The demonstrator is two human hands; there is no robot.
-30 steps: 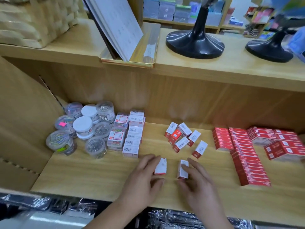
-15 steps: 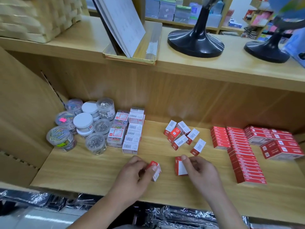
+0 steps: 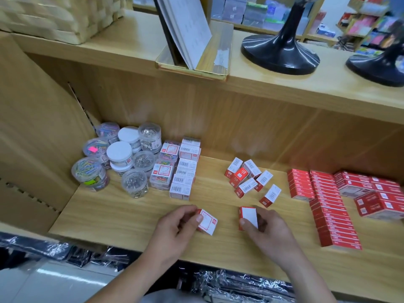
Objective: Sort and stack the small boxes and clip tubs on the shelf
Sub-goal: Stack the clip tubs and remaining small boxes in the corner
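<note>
each hand (image 3: 175, 226) gripping a small box (image 3: 207, 221), wooden shelf (image 3: 122, 217)

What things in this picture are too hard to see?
Head view only.
Writing on the box in the left hand: too small.
What the black stands hold up: cut off by the top edge.
Inside the basket: cut off, blurred.
The back tubs: partly hidden by front tubs.
</note>
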